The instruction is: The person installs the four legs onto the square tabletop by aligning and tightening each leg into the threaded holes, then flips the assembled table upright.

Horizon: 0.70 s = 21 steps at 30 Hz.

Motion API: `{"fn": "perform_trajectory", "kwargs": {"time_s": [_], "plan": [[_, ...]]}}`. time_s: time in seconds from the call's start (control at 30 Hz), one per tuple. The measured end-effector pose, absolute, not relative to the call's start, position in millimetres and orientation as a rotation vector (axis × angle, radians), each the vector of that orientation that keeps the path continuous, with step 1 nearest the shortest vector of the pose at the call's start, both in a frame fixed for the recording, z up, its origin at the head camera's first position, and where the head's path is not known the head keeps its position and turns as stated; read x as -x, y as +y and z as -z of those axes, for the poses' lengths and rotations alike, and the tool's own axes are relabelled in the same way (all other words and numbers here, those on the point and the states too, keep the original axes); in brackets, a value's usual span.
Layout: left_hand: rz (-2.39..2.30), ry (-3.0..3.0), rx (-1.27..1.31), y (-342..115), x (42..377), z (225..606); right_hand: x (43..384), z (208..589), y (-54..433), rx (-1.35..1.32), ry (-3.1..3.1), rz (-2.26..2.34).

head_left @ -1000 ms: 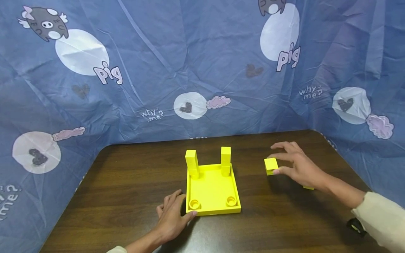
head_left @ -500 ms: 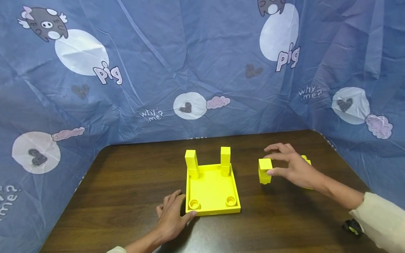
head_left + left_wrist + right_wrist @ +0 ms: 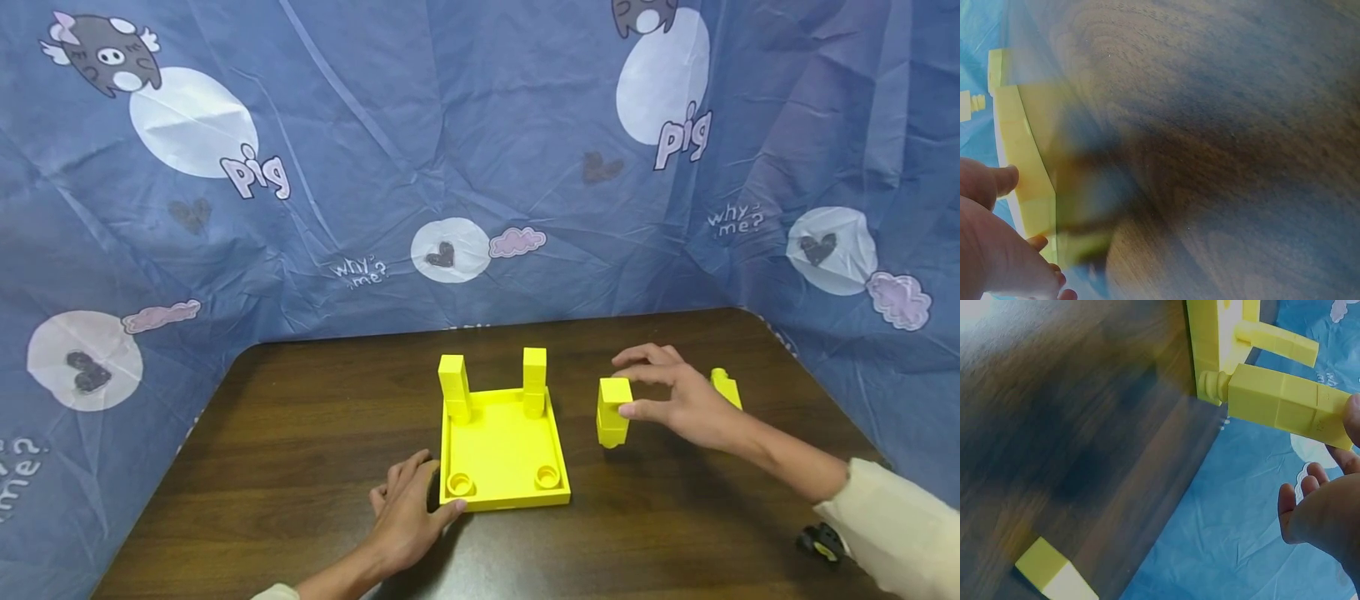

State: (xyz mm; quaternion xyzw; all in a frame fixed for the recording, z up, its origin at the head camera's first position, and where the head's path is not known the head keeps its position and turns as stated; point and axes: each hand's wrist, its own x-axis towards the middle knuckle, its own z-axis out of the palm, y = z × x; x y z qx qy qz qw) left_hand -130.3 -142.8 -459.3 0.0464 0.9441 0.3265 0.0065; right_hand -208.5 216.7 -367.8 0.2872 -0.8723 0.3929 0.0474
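A yellow square tray-like base (image 3: 502, 446) lies on the table, with a left leg (image 3: 453, 387) and a right leg (image 3: 535, 379) standing in its far corners. Round sockets, a left one (image 3: 461, 484) and a right one (image 3: 547, 477), sit bare in its near corners. My left hand (image 3: 408, 518) grips the base's near left corner, thumb (image 3: 1005, 180) against its edge. Right of the base, my right hand (image 3: 690, 408) pinches a yellow square leg (image 3: 613, 408) by its upper end. That leg is upright in the air, its threaded end (image 3: 1213, 385) pointing down.
Another yellow leg (image 3: 726, 388) lies on the brown wooden table (image 3: 315, 433) behind my right hand. A small black object (image 3: 821, 543) shows beside the right sleeve. A blue printed cloth (image 3: 450, 125) hangs behind the table.
My right hand has moved left toward the base with the leg, which has turned from pointing away to upright. The left hand and base have stayed put.
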Motion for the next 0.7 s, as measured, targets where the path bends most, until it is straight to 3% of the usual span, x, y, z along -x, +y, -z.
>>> {"fn": "perform_trajectory", "kwargs": {"time_s": [0.7], "plan": [[-1.007,2.951,-0.146,-142.1,131.0,458.0,202.0,367.6,194.3,-0.83,-2.623,-1.348]]}}
